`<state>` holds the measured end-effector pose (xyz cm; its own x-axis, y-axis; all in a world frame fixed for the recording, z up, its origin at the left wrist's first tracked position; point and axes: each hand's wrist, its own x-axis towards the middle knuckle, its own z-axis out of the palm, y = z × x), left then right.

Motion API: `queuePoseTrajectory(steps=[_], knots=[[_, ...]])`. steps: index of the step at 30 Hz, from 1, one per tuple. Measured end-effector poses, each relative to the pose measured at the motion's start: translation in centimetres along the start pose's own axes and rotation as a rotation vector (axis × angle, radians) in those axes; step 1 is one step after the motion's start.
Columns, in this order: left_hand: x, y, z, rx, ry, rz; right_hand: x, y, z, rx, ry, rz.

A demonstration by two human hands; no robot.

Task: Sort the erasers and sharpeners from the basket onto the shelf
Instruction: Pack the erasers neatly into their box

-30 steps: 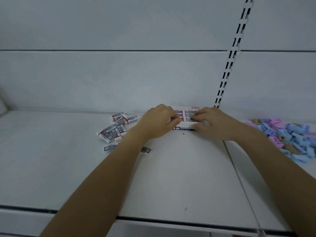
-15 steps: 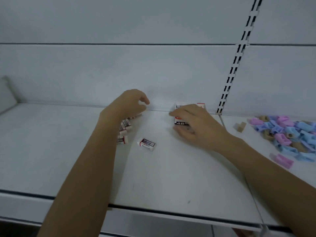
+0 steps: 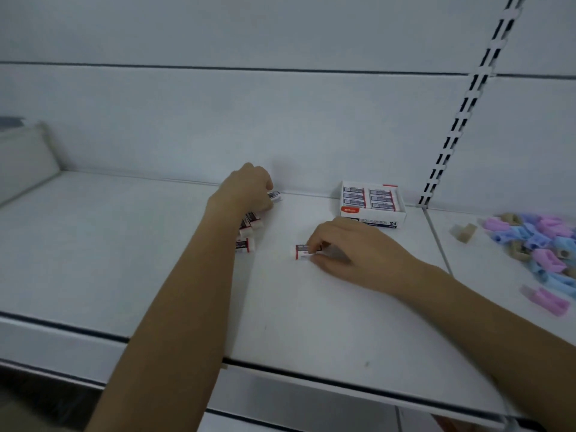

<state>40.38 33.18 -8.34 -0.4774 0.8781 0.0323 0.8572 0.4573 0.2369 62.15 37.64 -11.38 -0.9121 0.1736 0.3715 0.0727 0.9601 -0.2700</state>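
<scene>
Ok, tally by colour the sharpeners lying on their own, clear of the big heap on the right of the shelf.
Beige sharpener: 1
Purple sharpener: 1
Total: 2

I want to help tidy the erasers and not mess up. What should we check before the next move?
1. Right hand has the front eraser: ok, fingers pinch it.
2. Left hand has the back eraser: ok, fingers curl round it by the wall.
3. Eraser box open and upright: ok.
4. Room left in the box: cannot tell, its top layer looks full.
5. Sharpeners kept apart from erasers: ok, heaped far right.
6. All loose erasers gathered: not ok, several lie beside the left wrist.
</scene>
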Motion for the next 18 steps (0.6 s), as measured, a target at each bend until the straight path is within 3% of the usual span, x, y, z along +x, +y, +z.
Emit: queuePoseTrajectory(steps=[3, 7, 12, 18], knots=[[0.0, 0.5, 0.3, 0.081, -0.013, 0.035, -0.1, 0.0, -0.3, 0.043, 0.030, 0.049], [-0.2, 1.4, 0.3, 0.049, 0.097, 0.128, 0.1, 0.2, -1.0, 0.147, 0.172, 0.137], [-0.8, 4.2, 0.3, -0.459, 0.267, 0.310, -0.1, 1.8, -2.4, 0.156, 0.314, 0.192], [-1.8, 6.7, 0.9, -0.964, 0.127, 0.349, -1.0, 4.2, -4.7, 0.212, 0.394, 0.395]])
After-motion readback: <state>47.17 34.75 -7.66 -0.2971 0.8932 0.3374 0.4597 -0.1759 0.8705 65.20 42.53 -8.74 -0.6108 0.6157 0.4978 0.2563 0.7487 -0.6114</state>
